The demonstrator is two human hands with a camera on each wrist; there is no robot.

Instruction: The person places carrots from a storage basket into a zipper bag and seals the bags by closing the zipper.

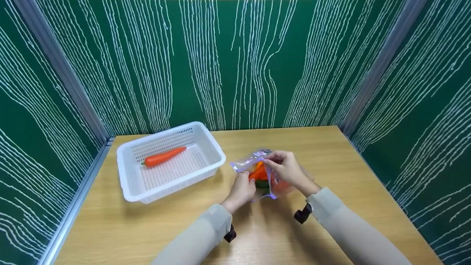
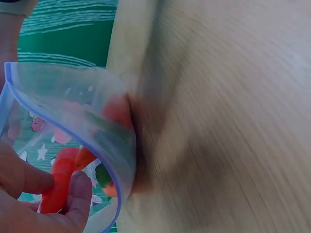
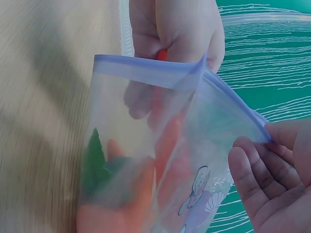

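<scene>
A clear zip bag with a purple rim and printed pictures stands on the table, its mouth spread apart. My right hand pinches the rim on the right side, also seen in the right wrist view. Inside the mouth, my left hand holds a long red-orange carrot between thumb and fingers. Through the film of the bag show a green vegetable and an orange one, partly blurred by the plastic.
A white perforated basket stands at the left of the wooden table. One more carrot lies in it. Green walls with white wavy lines enclose the table at the back and sides.
</scene>
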